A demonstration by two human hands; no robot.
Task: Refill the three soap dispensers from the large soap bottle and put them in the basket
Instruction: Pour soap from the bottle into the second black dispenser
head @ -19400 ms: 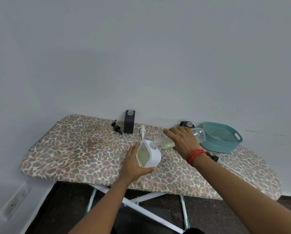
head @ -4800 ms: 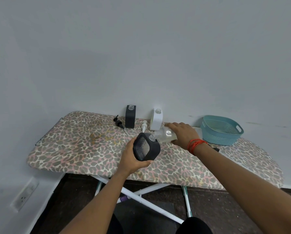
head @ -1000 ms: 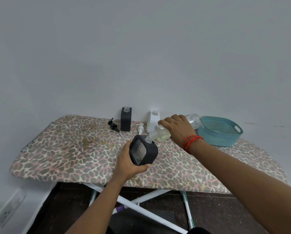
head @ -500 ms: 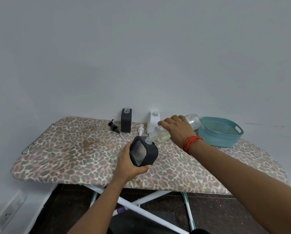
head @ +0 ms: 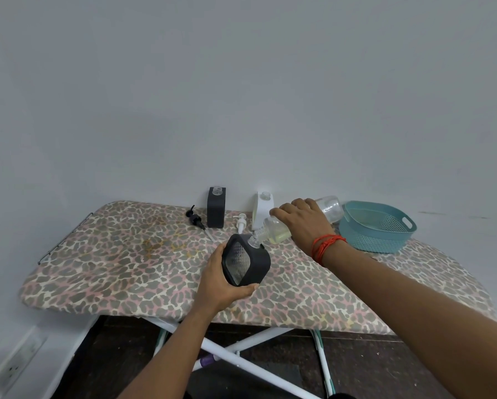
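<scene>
Pouring is the step in hand: the right hand (head: 305,226) grips the large soap bottle (head: 276,230), tipped with its mouth at the neck of the black dispenser (head: 248,262), which the left hand (head: 221,283) clasps tilted over the ironing board (head: 126,269) (no stream is discernible); next, I judge, comes righting the bottle without dribbling; the basket (head: 380,240) holds no dispenser yet.
</scene>
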